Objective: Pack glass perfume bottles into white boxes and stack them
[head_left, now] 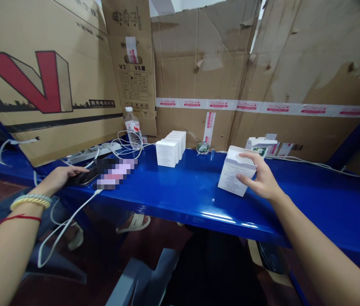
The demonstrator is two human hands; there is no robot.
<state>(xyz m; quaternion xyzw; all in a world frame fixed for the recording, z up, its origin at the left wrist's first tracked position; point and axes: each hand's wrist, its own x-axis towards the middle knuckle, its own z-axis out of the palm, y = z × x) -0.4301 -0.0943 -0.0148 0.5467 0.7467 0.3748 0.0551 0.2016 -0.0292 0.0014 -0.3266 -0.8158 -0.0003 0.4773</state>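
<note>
My right hand [262, 178] grips a small white box [234, 172] with printed text, tilted on the blue shelf [192, 191]; its top flap looks open. My left hand [61, 175] rests on a dark phone [86, 176] at the shelf's left end, fingers curled over its edge. A white charging cable [68, 223] hangs from the phone. My left wrist wears a pale bracelet and a red string. A row of several closed white boxes [170, 148] stands at mid-shelf, behind and between my hands.
A water bottle [133, 129] and a white power strip [92, 154] with tangled cables sit at back left. Another open white box [261, 144] stands behind my right hand. Large cardboard sheets [205, 63] wall off the back. Sandalled feet [133, 223] show below the shelf.
</note>
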